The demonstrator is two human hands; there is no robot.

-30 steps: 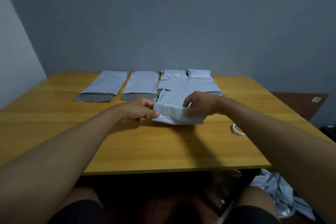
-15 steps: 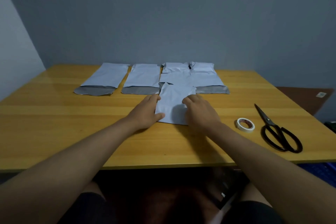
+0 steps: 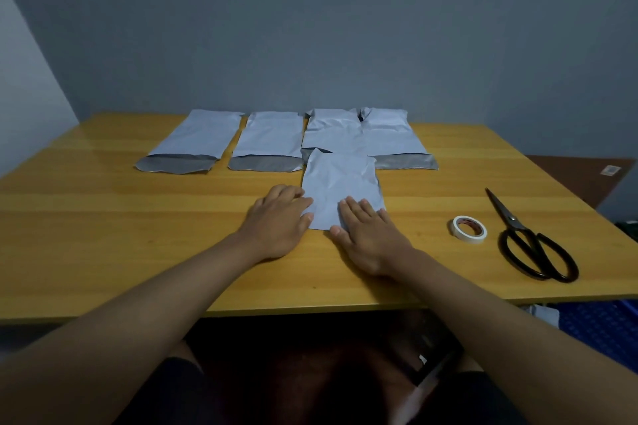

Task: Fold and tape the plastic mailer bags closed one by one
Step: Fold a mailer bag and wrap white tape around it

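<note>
Keep left hand (image 3: 276, 221) and right hand (image 3: 371, 235) pressing the folded bag (image 3: 340, 188) flat, fingers (image 3: 355, 209) straight and gripping nothing, before reaching for the tape (image 3: 469, 229).

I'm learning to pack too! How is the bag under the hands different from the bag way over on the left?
The folded mailer bag looks shorter, with no grey strip showing; the leftmost mailer bag lies full length with its grey flap open. The folded one is pressed by the left hand and right hand; the leftmost lies untouched in the back row. Both are pale, flat plastic.
</note>
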